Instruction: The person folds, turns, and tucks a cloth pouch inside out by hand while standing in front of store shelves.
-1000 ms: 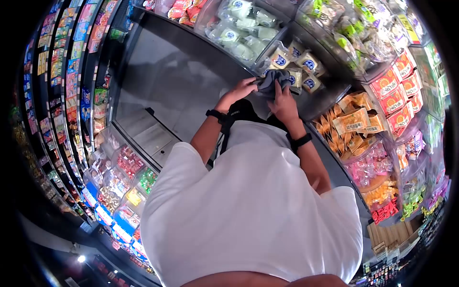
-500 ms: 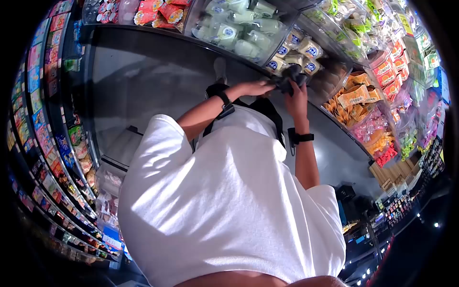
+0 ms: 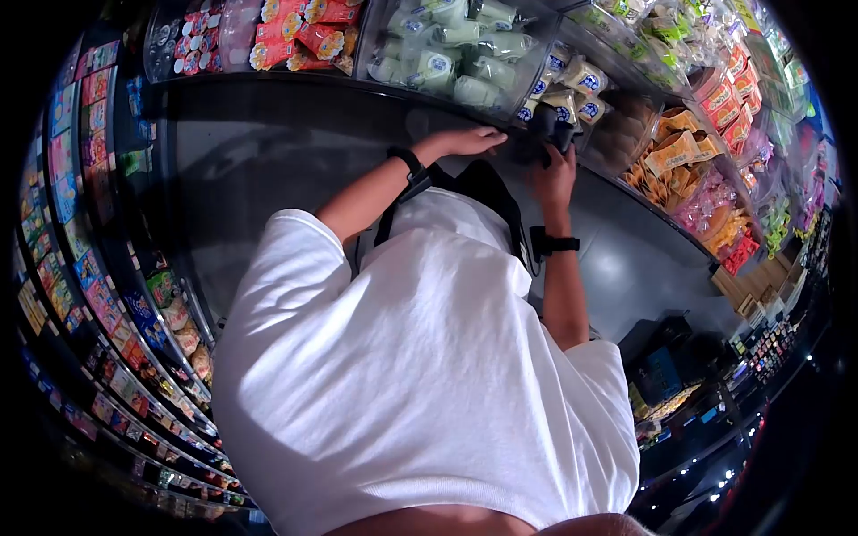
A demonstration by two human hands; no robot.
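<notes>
My right hand [image 3: 554, 179] is closed around a black, lobed object [image 3: 547, 134]. Its exact kind cannot be made out against the dark background. To the left of it, my left hand [image 3: 465, 141] is apart from the object. Its fingers stretch toward the right and nothing shows in them. Just beyond the black object, a clear bin holds cream-coloured wrapped packs [image 3: 585, 76] with blue labels. Both wrists carry black straps.
A row of clear bins curves ahead, with pale green packs [image 3: 438, 62], red packets [image 3: 317, 36] and orange packets [image 3: 675, 152]. Shelves of packaged goods [image 3: 94, 196] stand on the left. Grey floor [image 3: 268, 134] lies between, and a dark cart-like shape [image 3: 666, 362] is at lower right.
My left hand has drawn away from the black object, leaving a gap. My right hand still holds it. The view has shifted slightly, so the bins sit further right.
</notes>
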